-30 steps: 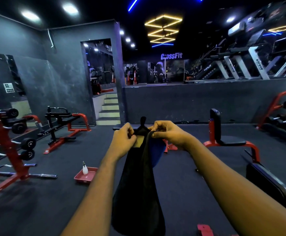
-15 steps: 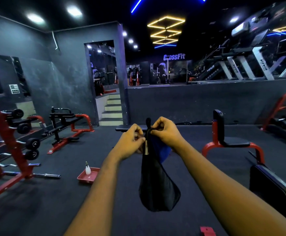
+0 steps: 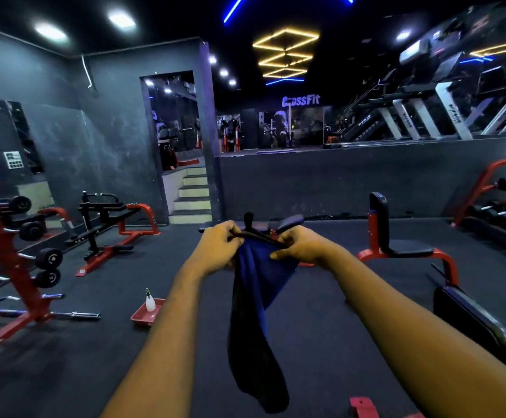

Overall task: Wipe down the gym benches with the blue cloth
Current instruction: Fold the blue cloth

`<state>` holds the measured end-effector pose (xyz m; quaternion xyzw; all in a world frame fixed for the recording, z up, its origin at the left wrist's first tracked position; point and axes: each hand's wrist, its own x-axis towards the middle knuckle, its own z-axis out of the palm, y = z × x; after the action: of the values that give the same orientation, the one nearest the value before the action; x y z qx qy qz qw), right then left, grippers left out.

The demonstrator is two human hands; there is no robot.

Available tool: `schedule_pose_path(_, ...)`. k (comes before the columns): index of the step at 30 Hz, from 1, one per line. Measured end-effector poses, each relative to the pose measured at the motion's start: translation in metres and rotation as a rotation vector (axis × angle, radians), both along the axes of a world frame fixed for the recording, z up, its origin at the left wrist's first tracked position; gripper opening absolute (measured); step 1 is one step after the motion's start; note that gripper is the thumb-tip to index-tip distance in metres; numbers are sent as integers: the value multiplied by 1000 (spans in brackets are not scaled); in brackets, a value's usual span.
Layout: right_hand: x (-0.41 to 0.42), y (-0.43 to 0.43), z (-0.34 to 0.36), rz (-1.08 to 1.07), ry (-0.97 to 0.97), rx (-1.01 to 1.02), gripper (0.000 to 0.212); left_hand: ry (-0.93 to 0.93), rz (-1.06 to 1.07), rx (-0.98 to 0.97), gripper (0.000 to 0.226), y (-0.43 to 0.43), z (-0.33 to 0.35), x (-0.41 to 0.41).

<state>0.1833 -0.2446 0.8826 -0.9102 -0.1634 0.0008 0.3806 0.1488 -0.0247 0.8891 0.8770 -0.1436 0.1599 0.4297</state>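
I hold a blue cloth [image 3: 260, 276] in front of me at chest height, its top edge stretched between both hands and the rest hanging down dark towards the floor. My left hand [image 3: 218, 247] pinches the left corner and my right hand [image 3: 301, 247] pinches the right corner. A red-framed bench with an upright black back pad [image 3: 396, 245] stands to the right. A black padded bench end [image 3: 475, 324] lies close at the lower right. Another flat bench [image 3: 288, 221] shows just behind my hands.
A red tray [image 3: 143, 318] with a white spray bottle [image 3: 150, 303] sits on the dark floor at the left. A barbell rack [image 3: 7, 267] fills the far left, a red machine [image 3: 110, 227] stands behind it, and a dumbbell rack [image 3: 505, 203] lines the right wall. Stairs [image 3: 193, 194] lead up ahead.
My hands have moved apart, spreading the cloth's top edge so more of its blue face shows. The view has shifted slightly.
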Motion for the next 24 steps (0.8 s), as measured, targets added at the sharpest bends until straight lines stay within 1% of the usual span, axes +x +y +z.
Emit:
schedule_pose_path(2, -2, -9, -3, -19, 26, 97, 17, 42, -29, 34, 7, 8, 2, -1)
schedule_pose_path(4, -5, -12, -1, -42, 5, 217, 16, 93, -68, 47, 4, 16, 3, -2)
schedule_pose_path(5, -6, -13, 0, -51, -11, 278, 13, 123, -81, 41, 6, 20, 4, -3)
schedule_pose_path(7, -7, -11, 4, -58, -49, 380, 8, 176, -119, 12, 19, 26, 5, -2)
schedule_pose_path(9, -8, -6, 7, -44, -98, 419, 6, 192, -178, -71, 35, 27, 6, -4)
schedule_pose_path(11, -8, -2, 10, -27, -138, 420, 10, 133, -196, -116, 55, 24, 6, -8)
schedule_pose_path(12, -8, 0, 11, -22, -156, 408, 13, 87, -200, -112, 62, 22, 7, -11)
schedule_pose_path(13, -7, 1, 13, -24, -172, 390, 15, 43, -206, -110, 64, 20, 6, -13)
schedule_pose_path(14, -6, 1, 14, -32, -189, 363, 17, 4, -215, -114, 61, 18, 6, -15)
schedule_pose_path(16, -6, 0, 16, -42, -222, 310, 19, -51, -200, -125, 42, 14, 4, -18)
schedule_pose_path(18, -7, -3, 18, -42, -245, 279, 18, -115, -127, -96, 25, 13, 2, -15)
schedule_pose_path(21, -9, -6, 16, -33, -254, 279, 15, -176, -41, -98, 12, 14, 0, -9)
schedule_pose_path(24, -12, -8, 12, 14, -228, 320, 11, -223, 3, -52, 3, 14, 1, -5)
